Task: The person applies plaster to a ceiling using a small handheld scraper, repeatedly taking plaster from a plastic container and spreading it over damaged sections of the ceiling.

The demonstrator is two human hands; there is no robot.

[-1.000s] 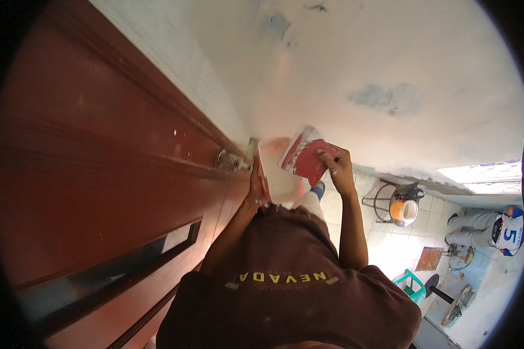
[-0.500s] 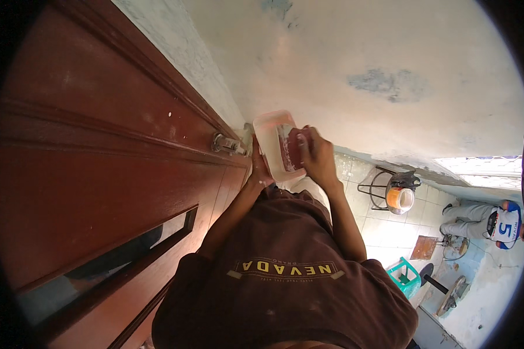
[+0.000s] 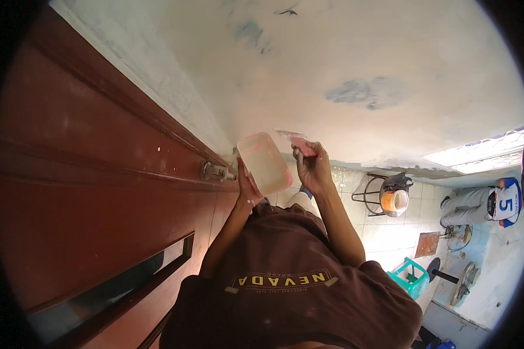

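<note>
My left hand (image 3: 248, 189) is closed around the near left side of a pinkish rectangular plastic tub (image 3: 289, 178). Some pale material coats the inside of the tub; how much it holds, I cannot tell. Just right of the tub, my right hand (image 3: 315, 170) grips a red putty scraper (image 3: 302, 146). Its pale, smeared blade points up and left, past the tub's far right edge and in front of the wall. Part of the scraper's handle is hidden by my fingers.
A reddish-brown door (image 3: 99, 174) with a metal handle (image 3: 218, 171) stands close on my left. Ahead is a patchy wall (image 3: 262, 75). At right are a stool (image 3: 364, 196) with an orange-and-white bucket (image 3: 395, 202), a green plastic stool (image 3: 412, 279) and another person (image 3: 477, 214).
The scraper has come out from over the tub to its right, and its blade has turned toward the wall. The tub sits slightly lower in view, still in my left hand.
</note>
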